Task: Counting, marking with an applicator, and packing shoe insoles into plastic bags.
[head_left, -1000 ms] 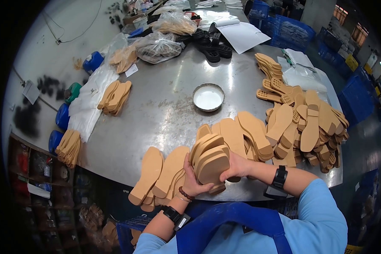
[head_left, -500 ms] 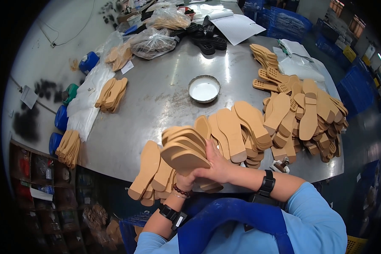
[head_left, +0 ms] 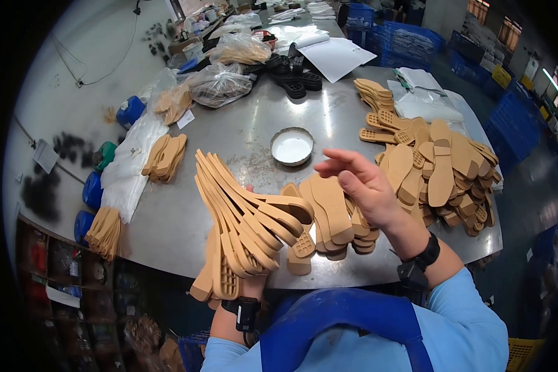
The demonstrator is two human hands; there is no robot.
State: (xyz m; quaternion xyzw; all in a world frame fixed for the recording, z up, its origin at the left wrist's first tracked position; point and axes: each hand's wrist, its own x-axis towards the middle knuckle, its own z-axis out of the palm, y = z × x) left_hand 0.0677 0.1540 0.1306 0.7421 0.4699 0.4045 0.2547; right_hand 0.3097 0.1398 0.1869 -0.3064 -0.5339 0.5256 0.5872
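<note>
A fanned stack of tan shoe soles (head_left: pixel 248 217) is held up over the near edge of the table, heels spread apart. My left hand (head_left: pixel 252 285) grips it from beneath; the soles hide most of its fingers. To the right, my right hand (head_left: pixel 367 189) is raised with nothing in it, its fingers stretched out and apart. Below it lies a row of more tan soles (head_left: pixel 330 208), some overlapping. Further right is a large heap of tan soles (head_left: pixel 441 167), a few showing gridded undersides. Beyond my hands stands a shallow round dish (head_left: pixel 292 146) with a white inside.
Two small bundles of soles, one farther (head_left: pixel 165 156) and one nearer (head_left: pixel 104 232), stand at the metal table's left edge. Plastic bags (head_left: pixel 222 84), black soles (head_left: pixel 296 80) and white paper (head_left: pixel 335 57) lie at the back. Blue crates (head_left: pixel 409 43) stand beyond.
My right hand has let go of the soles and lifted away to the right. In my left hand, the stack has turned and fanned out, its long edges now showing.
</note>
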